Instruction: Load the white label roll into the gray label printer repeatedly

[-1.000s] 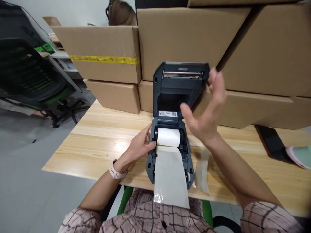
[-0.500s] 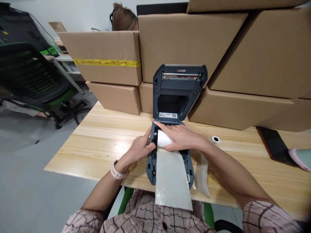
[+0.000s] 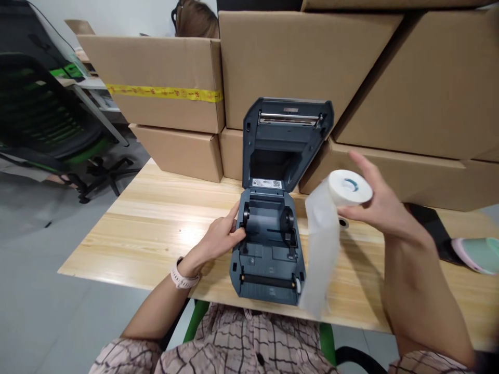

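Observation:
A dark grey label printer stands on the table with its lid raised. Its roll bay is bare, with the two black roll holders and the front roller showing. My left hand grips the printer's left wall, thumb over the rim. To the right of the printer, my right hand holds a white label roll up off the table, fingers around its far side. A loose strip of labels hangs down from the roll towards the table's front edge, blurred by motion.
Stacked cardboard boxes line the back of the wooden table. A small white roll, a dark phone-like slab and a pale green cup-like object lie at right. A person's head shows behind the boxes; an office chair stands left.
My right hand has lifted the label roll out of the printer and carried it to the right, its strip trailing. My left hand stays on the printer's left side.

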Available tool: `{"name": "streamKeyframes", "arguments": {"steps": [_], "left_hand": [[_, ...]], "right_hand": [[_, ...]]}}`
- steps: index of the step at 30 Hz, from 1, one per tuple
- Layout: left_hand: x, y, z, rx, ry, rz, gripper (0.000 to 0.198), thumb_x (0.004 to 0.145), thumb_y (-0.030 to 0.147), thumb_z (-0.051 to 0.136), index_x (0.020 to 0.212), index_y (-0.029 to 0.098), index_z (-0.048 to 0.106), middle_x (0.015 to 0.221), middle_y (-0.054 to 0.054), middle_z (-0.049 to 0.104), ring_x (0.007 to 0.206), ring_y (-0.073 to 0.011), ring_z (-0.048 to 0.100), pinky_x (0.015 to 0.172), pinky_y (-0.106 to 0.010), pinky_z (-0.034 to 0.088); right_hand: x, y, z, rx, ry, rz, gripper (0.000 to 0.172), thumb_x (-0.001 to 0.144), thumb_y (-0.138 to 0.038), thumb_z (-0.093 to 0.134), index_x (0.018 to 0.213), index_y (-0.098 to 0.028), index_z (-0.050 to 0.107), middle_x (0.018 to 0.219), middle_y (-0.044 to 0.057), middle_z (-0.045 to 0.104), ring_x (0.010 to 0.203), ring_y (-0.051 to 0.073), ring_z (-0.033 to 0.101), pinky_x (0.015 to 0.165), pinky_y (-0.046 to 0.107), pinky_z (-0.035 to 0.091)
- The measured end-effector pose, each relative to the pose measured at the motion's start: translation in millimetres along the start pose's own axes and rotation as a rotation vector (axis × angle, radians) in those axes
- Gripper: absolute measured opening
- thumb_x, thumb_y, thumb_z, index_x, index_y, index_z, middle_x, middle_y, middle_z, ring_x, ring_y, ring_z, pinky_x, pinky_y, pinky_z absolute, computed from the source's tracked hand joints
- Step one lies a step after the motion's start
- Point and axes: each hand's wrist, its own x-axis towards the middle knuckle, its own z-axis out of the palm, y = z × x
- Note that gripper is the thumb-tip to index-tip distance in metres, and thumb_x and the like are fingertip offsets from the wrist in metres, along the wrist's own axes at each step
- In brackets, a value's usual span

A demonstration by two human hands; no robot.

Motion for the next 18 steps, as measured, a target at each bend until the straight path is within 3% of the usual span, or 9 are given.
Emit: {"name": "streamKeyframes", "arguments": {"steps": [4, 9, 14, 18], "left_hand": [[0.2, 2.0, -0.1, -0.016, 0.003, -0.009, 0.081, 0.083, 0.021, 0.048, 0.162, 0.02, 0.029, 0.058, 0.01, 0.042, 0.056, -0.014, 0.04, 0.059, -0.026, 0.029], [-0.5, 1.0, 0.0, -0.029, -0.009, 0.001, 0.082, 0.084, 0.021, 0.047, 0.163, 0.019, 0.025, 0.059, 0.01, 0.041, 0.057, -0.0137, 0.04, 0.06, -0.026, 0.03], [0.3, -0.7, -0.4, -0.011, -0.013, 0.004, 0.08, 0.086, 0.023, 0.047, 0.163, 0.018, 0.026, 0.062, 0.009, 0.046, 0.058, -0.014, 0.042, 0.061, -0.027, 0.031], [0.2, 3.7, -1.8, -0.016, -0.026, -0.015, 0.079, 0.086, 0.024, 0.047, 0.162, 0.018, 0.027, 0.061, 0.008, 0.047, 0.057, -0.0139, 0.041, 0.06, -0.027, 0.03]], "right_hand": [[6.9, 29.5, 28.3, 0.118, -0.136, 0.188, 0.105, 0.073, -0.042, 0.084, 0.162, -0.03, 0.029, 0.164, 0.013, 0.039, 0.142, 0.039, 0.051, 0.115, 0.055, 0.047], [11.6, 40.5, 51.7, 0.167, -0.265, 0.247, 0.107, 0.072, -0.045, 0.086, 0.161, -0.026, 0.029, 0.165, 0.015, 0.038, 0.148, 0.036, 0.045, 0.123, 0.055, 0.037], [-7.3, 64.6, 19.8, 0.333, -0.337, 0.303, 0.098, 0.081, -0.059, 0.076, 0.162, -0.032, 0.027, 0.163, 0.015, 0.043, 0.152, 0.034, 0.041, 0.122, 0.058, 0.037], [-42.2, 87.1, -3.5, 0.511, -0.458, 0.308, 0.097, 0.075, -0.067, 0.078, 0.158, -0.042, 0.035, 0.162, 0.01, 0.046, 0.151, 0.034, 0.042, 0.115, 0.059, 0.046]]}}
